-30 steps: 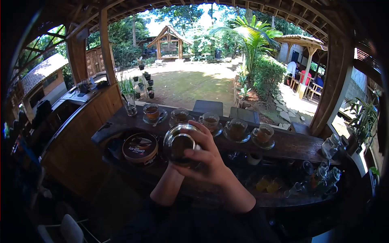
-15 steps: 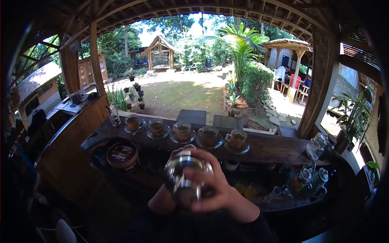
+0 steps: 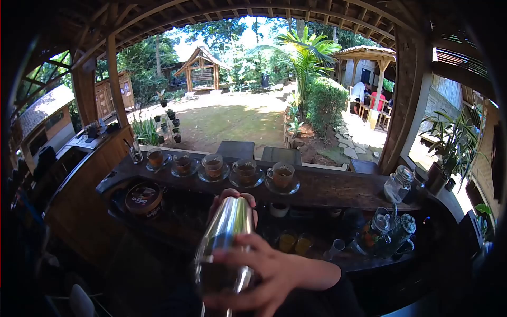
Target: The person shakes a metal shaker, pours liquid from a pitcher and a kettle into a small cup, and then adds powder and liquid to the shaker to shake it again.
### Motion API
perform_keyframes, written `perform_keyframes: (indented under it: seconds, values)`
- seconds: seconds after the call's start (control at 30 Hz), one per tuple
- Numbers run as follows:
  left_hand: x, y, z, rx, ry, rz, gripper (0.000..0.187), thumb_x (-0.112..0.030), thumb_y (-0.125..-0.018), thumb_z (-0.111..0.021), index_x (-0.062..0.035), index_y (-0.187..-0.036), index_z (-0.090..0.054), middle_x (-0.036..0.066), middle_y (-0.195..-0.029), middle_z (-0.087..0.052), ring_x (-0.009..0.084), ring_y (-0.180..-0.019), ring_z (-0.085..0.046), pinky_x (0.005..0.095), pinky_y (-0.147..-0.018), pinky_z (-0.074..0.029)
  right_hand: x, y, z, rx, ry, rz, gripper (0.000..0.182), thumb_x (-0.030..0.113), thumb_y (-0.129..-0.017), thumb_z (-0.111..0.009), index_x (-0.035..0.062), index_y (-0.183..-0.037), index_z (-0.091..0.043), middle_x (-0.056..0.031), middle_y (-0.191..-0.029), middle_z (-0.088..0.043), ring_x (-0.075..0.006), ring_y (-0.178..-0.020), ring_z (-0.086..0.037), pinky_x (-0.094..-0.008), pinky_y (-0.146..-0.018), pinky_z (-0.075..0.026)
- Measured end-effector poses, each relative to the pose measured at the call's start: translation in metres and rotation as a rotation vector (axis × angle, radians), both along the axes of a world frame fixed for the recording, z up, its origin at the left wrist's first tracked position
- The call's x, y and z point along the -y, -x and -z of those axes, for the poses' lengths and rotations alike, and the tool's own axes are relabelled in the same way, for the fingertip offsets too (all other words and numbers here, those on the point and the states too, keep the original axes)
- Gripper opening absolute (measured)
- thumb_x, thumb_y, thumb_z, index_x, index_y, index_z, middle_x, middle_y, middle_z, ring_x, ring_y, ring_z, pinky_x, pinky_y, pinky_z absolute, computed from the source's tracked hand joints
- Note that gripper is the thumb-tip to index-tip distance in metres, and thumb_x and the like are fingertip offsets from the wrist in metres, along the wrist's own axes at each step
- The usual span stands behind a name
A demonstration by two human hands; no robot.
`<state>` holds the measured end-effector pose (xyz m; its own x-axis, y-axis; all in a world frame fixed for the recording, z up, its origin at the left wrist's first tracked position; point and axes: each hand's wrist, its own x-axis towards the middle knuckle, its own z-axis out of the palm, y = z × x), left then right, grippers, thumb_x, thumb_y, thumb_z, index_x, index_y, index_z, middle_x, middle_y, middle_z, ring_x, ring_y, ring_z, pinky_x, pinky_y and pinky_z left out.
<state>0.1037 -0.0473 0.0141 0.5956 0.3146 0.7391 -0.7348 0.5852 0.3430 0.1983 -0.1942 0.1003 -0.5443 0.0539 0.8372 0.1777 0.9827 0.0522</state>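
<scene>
Metal shaker [image 3: 228,219]: being held aloft between both hands, on the person's side of the counter [image 3: 338,197]; lying aslant, far end aiming at the cup row, near end pointing back toward the body.
Right hand [image 3: 266,272]: gripping the near part of the shaker from its right side; fingers curling over the top, gaps showing between them. Shaker is sitting left of the palm, touching.
Left hand [image 3: 249,199]: cupping the far end; fingers are wrapping both sides of the metal, rest of the hand hiding behind the shaker.
Glass cups [image 3: 213,167]: five, each holding amber-brown liquid, standing in a row along the far edge from the left end to about mid-counter; each is resting on a saucer [image 3: 288,188]. All standing beyond the shaker, well apart from both hands.
Round tub [image 3: 143,199]: sitting near the counter's left end, lower level.
Yellow glasses [image 3: 287,242]: two, standing on the lower level, right of the shaker.
Clamp-lid jar [image 3: 397,185]: standing toward the right end.
Pitcher [image 3: 373,232]: standing below that jar, nearer the near edge.
</scene>
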Motion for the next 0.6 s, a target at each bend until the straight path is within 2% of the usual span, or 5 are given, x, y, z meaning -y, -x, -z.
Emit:
perform_keyframes:
  seconds: [0.1,0.23,0.47,0.5,0.6]
  values:
    - [0.012,-0.012,-0.003,0.168,-0.145,-0.074,0.048,-0.049,-0.095,-0.033,-0.0123,-0.124,-0.044,0.024,-0.117,-0.044,0.0383,-0.085,-0.059,0.0393,-0.063,-0.056,0.015,-0.008,0.010,0.040,-0.216,-0.045,0.029,0.016,-0.084,-0.059,0.0192,-0.113,-0.057,-0.0074,-0.117,-0.055,-0.0316,-0.116,-0.050,-0.0553,-0.098,-0.029]
    - [0.056,-0.021,-0.018,-0.422,0.806,-0.272,0.045,-0.043,-0.097,-0.029,-0.0120,-0.127,-0.042,0.026,-0.124,-0.042,0.0431,-0.091,-0.058,0.0442,-0.062,-0.057,-0.035,-0.046,0.021,-0.067,-0.039,0.150,0.043,0.017,-0.071,-0.068,0.0310,-0.110,-0.060,-0.0019,-0.131,-0.047,-0.0427,-0.117,-0.044,-0.0549,-0.093,-0.039]
    - [0.023,-0.039,0.010,0.119,-0.166,-0.067,0.047,-0.045,-0.097,-0.029,-0.0104,-0.127,-0.040,0.030,-0.121,-0.042,0.0459,-0.081,-0.060,0.0501,-0.057,-0.056,0.038,-0.035,0.007,0.083,-0.210,0.016,0.031,0.027,-0.081,-0.056,0.0321,-0.112,-0.056,-0.0029,-0.130,-0.048,-0.0448,-0.120,-0.042,-0.0584,-0.094,-0.035]
    - [0.026,-0.033,0.001,0.137,-0.325,-0.133,0.041,-0.040,-0.099,-0.028,-0.0130,-0.127,-0.040,0.024,-0.124,-0.041,0.0454,-0.074,-0.055,0.0421,-0.054,-0.054,0.044,-0.036,-0.003,0.126,-0.263,-0.085,0.031,0.034,-0.086,-0.054,0.0355,-0.117,-0.053,0.0086,-0.119,-0.054,-0.0339,-0.111,-0.051,-0.0554,-0.088,-0.033]
    - [0.031,-0.041,0.012,-0.023,0.000,-0.148,0.043,-0.044,-0.097,-0.031,-0.0113,-0.122,-0.041,0.029,-0.118,-0.042,0.0436,-0.075,-0.061,0.0467,-0.055,-0.057,0.016,-0.045,0.019,0.018,-0.222,-0.037,0.033,0.022,-0.080,-0.061,0.0274,-0.112,-0.057,-0.0080,-0.127,-0.050,-0.0422,-0.117,-0.044,-0.0567,-0.097,-0.033]
